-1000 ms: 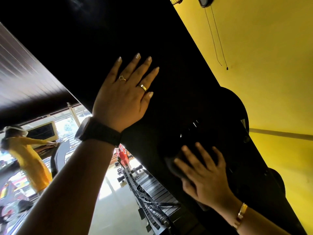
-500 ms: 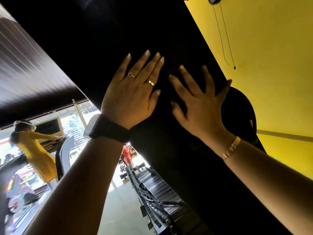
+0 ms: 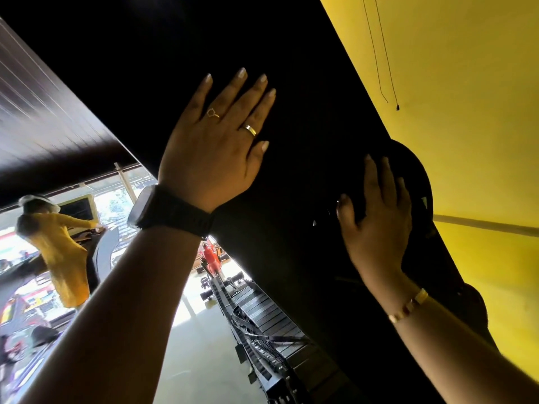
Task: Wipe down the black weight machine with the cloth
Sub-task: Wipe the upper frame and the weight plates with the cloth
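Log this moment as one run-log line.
left hand: flat on black weight machine | right hand: fingers spread, pressing machine lower right | cloth: not distinguishable

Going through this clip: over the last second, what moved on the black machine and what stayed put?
The right hand swept up the black weight machine panel to beside the left hand, then back down toward the yellow wall, still flat. Any cloth under it is too dark to see. Nothing visibly taken or let go. The left hand stayed flat on the panel.

Left hand [image 3: 215, 147] flat, right hand [image 3: 379, 225] outstretched
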Demonstrator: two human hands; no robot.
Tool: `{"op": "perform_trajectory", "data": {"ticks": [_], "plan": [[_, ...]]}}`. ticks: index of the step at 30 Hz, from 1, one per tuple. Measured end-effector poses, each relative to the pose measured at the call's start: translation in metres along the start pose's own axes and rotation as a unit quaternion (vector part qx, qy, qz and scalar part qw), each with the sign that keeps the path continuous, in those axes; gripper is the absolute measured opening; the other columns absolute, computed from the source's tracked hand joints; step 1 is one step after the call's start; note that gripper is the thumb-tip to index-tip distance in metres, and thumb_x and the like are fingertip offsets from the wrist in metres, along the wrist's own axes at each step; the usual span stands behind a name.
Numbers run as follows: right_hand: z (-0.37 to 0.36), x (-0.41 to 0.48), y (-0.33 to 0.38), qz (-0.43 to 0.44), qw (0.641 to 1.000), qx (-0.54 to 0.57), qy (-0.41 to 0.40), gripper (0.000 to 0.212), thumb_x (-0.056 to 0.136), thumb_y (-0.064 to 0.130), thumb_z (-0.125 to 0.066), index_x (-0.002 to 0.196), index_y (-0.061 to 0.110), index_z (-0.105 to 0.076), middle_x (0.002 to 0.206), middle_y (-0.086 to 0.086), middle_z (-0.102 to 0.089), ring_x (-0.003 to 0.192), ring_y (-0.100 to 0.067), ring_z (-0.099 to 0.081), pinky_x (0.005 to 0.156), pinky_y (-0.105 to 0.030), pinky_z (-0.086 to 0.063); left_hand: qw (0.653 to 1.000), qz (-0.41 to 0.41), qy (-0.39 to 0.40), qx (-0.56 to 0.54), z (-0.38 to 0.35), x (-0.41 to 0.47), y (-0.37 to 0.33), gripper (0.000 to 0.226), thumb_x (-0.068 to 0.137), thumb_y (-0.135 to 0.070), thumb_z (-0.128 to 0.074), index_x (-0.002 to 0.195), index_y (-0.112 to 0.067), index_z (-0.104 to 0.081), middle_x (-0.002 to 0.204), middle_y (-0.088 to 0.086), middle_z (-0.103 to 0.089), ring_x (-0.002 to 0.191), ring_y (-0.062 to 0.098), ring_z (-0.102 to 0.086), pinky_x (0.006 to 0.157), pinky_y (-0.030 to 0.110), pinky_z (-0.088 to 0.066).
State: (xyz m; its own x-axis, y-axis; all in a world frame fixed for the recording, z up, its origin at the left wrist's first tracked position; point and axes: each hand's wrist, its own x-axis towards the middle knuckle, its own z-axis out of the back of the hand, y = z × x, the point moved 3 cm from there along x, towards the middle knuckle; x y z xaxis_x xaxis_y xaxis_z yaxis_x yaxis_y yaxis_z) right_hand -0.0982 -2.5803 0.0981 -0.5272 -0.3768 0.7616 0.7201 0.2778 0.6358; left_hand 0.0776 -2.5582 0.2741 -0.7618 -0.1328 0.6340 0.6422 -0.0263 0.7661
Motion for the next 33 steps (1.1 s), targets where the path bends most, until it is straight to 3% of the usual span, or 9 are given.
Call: {"op": "perform_trajectory", "data": {"ticks": [4, 10, 16, 27, 30, 33], "plan": [[-0.006, -0.038, 0.014, 0.061, 0.998, -0.02, 0.015, 0.061, 0.094, 0.049, -0.031, 0.151, 0.033, -0.018, 0.159, -0.002, -0.022, 0.142, -0.037, -0.023, 0.106, -0.063, -0.032, 1.0, 0.003, 0.0, 0.003, 0.0, 0.0, 0.0, 0.058, 0.101, -0.038, -0.028, 0.154, -0.014, -0.025, 0.159, 0.007, -0.025, 0.148, 0.026, -0.019, 0.119, 0.047, -0.01], [0.002, 0.027, 0.053, 0.206, 0.976, -0.072, 0.0, 0.057, 0.094, 0.048, -0.03, 0.149, 0.034, -0.022, 0.157, -0.001, -0.028, 0.137, -0.04, -0.033, 0.099, -0.063, -0.04, 1.0, 0.005, -0.008, -0.006, 0.002, 0.0, -0.001, 0.058, 0.1, -0.036, -0.029, 0.153, -0.014, -0.027, 0.159, 0.007, -0.026, 0.148, 0.026, -0.02, 0.119, 0.047, -0.011], [0.012, 0.09, 0.041, 0.144, 0.988, -0.04, -0.039, 0.061, 0.093, 0.051, -0.032, 0.15, 0.032, -0.027, 0.157, 0.002, -0.029, 0.131, -0.035, -0.038, 0.087, -0.056, -0.046, 1.0, 0.001, -0.012, -0.007, 0.001, 0.0, 0.0, 0.057, 0.101, -0.036, -0.029, 0.153, -0.013, -0.028, 0.159, 0.007, -0.027, 0.147, 0.026, -0.021, 0.119, 0.047, -0.01], [0.001, 0.003, -0.038, -0.077, 0.996, -0.009, -0.033, 0.068, 0.088, 0.055, -0.021, 0.152, 0.029, -0.026, 0.158, 0.002, -0.026, 0.133, -0.037, -0.034, 0.098, -0.053, -0.038, 1.0, 0.004, 0.001, -0.004, 0.001, 0.0, 0.0, 0.058, 0.1, -0.038, -0.027, 0.154, -0.015, -0.025, 0.16, 0.006, -0.025, 0.148, 0.026, -0.018, 0.119, 0.046, -0.007], [-0.001, -0.011, -0.015, -0.079, 0.997, -0.004, -0.023, 0.067, 0.09, 0.054, -0.021, 0.152, 0.031, -0.025, 0.16, 0.003, -0.02, 0.135, -0.037, -0.03, 0.099, -0.05, -0.033, 1.0, 0.003, 0.002, -0.014, 0.001, 0.001, 0.0, 0.058, 0.1, -0.038, -0.028, 0.153, -0.015, -0.027, 0.159, 0.007, -0.026, 0.148, 0.026, -0.019, 0.119, 0.047, -0.008], [-0.003, -0.025, 0.021, -0.006, 1.0, -0.005, -0.022, 0.059, 0.094, 0.051, -0.028, 0.15, 0.031, -0.028, 0.159, 0.002, -0.022, 0.136, -0.035, -0.031, 0.1, -0.053, -0.035, 1.0, 0.003, 0.005, -0.018, 0.002, 0.001, 0.001, 0.058, 0.1, -0.038, -0.029, 0.153, -0.016, -0.026, 0.159, 0.006, -0.025, 0.148, 0.026, -0.018, 0.119, 0.047, -0.008]]}}
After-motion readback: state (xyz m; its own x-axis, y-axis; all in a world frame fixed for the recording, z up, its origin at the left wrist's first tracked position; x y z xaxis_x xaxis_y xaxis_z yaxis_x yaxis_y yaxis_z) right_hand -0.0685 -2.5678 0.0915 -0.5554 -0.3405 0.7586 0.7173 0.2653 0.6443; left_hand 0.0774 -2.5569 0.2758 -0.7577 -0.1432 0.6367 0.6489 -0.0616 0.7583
